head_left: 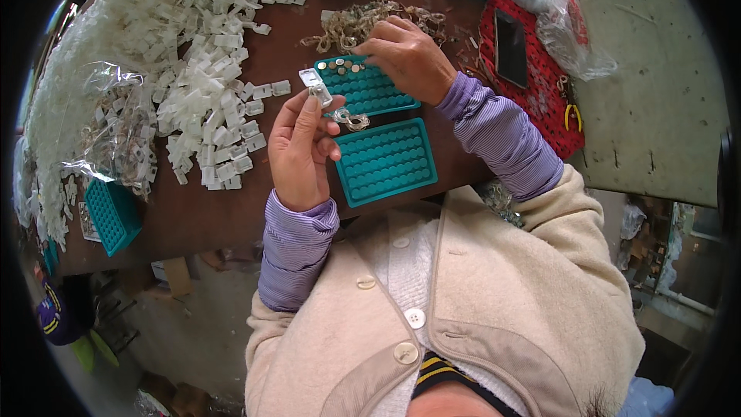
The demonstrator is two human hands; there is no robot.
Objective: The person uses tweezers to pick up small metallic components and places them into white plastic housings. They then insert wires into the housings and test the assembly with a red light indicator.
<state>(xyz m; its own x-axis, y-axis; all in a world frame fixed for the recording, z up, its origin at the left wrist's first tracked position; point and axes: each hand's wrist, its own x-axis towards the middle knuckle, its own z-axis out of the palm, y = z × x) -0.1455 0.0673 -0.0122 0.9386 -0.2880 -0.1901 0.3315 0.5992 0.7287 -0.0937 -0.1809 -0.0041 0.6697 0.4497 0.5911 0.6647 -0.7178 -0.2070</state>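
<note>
A smooth brown surface [185, 220] carries, toward ten o'clock, a jumbled heap of angular, translucent white plastic cases [208, 69]. Just above the middle, at twelve, lies a teal moulded tray [378, 93] with rows of scalloped round hollows. The right hand [409, 54] bends over its far edge; whether its fingers grip anything, I cannot tell. The left hand [297, 154], at ten, pinches an opened, glossy white case [319, 94] at eleven, beside looped shiny cord [353, 120]. Small metallic discs [340, 70] sit in far hollows.

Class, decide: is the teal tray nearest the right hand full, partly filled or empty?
Partly filled: the teal tray has round discs at its far-left corner, while many visible wells hold none.
</note>
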